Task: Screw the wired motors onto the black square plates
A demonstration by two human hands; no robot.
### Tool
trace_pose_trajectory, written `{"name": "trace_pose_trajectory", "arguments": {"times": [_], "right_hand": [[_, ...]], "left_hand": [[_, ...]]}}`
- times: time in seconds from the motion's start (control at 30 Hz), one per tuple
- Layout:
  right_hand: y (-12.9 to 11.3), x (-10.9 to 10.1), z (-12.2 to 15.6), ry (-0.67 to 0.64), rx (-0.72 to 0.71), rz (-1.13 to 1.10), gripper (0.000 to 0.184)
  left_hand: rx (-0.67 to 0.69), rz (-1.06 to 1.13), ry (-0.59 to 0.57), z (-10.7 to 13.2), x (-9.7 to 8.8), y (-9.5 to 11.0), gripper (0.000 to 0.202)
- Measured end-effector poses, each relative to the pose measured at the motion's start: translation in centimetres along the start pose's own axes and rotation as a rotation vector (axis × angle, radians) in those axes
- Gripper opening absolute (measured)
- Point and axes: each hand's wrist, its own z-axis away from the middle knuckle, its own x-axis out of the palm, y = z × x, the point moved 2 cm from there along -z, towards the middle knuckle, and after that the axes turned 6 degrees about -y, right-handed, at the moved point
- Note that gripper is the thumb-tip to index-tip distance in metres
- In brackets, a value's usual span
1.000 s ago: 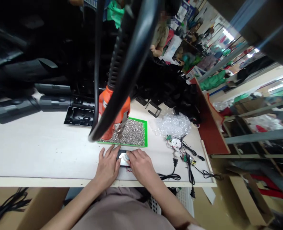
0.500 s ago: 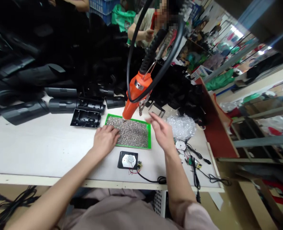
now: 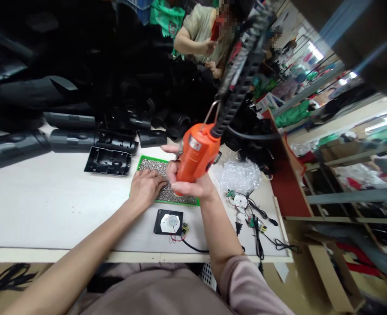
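My left hand (image 3: 147, 188) rests at the left side of a green tray (image 3: 199, 202) full of small silver screws (image 3: 152, 165). Its fingers are drawn together and reach in among the screws; what they pinch, if anything, is hidden. An orange electric screwdriver (image 3: 196, 151) hangs from above on a cable and hook. Wrapped around its lower body is my right hand (image 3: 193, 187), over the tray's right part. The screwdriver's tip is hidden by the hand. In front of the tray lies a black square plate with a white disc (image 3: 169, 222), wired to a small circuit board (image 3: 184, 229).
An open black half-shell (image 3: 108, 162) lies left of the tray, beside dark curved housings (image 3: 71, 141). Behind is a large pile of black parts. On the right are clear plastic bags (image 3: 237, 175) and corded circuit boards (image 3: 254, 222). Another person (image 3: 200, 37) works across the table.
My right hand has moved left and closed around the screwdriver, which now hangs nearer to me and tilts differently. My left hand has stayed in the tray.
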Motion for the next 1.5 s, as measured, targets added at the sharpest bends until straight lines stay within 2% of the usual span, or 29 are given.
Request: {"name": "trace_pose_trajectory", "arguments": {"times": [0.1,0.2,0.27,0.4,0.5,0.6,0.77,0.93,1.1,1.27,1.4,1.5], "right_hand": [[-0.3,0.0,1.1,0.032,-0.001,-0.057,0.036],[-0.2,-0.3,2.4,0.137,0.063,-0.03,0.03],[0.2,-0.2,3.1,0.238,0.058,-0.038,0.038],[1.3,1.1,3.8,0.486,-0.026,-0.097,0.068],[1.7,2.4,4.0,0.596,-0.102,-0.111,0.072],[1.9,3.6,4.1,0.578,-0.199,-0.203,0.063],[2.1,4.9,4.1,0.466,-0.296,-0.347,0.048],[2.2,5.2,4.0,0.434,-0.228,-0.345,0.05],[2.1,5.4,4.4,0.399,-0.218,-0.355,0.047],[2.0,5.6,5.1,0.345,-0.233,-0.379,0.051],[1.9,5.6,5.5,0.345,-0.223,-0.365,0.059],[1.8,5.5,5.7,0.348,-0.232,-0.375,0.059]], "left_hand": [[0.024,-0.013,0.028,0.4,-0.2,0.0,0.029],[0.034,-0.03,0.046,0.9,-0.2,-0.1,0.025],[0.044,-0.038,0.053,1.1,-0.1,-0.1,0.023],[0.053,-0.004,0.135,2.0,-0.2,0.2,0.024],[0.079,0.104,0.17,3.6,-0.5,0.7,0.024],[0.1,0.212,0.211,5.7,-0.6,1.2,0.026],[0.127,0.268,0.337,8.0,-0.3,1.6,0.025],[0.097,0.285,0.351,8.4,-0.4,1.7,0.019],[0.106,0.317,0.36,8.7,-0.8,2.3,0.021],[0.044,0.481,0.301,9.1,-0.5,2.7,0.022],[-0.025,0.734,0.13,9.3,-0.2,2.5,0.021],[-0.021,0.806,0.05,9.4,-0.1,2.4,0.022]]}}
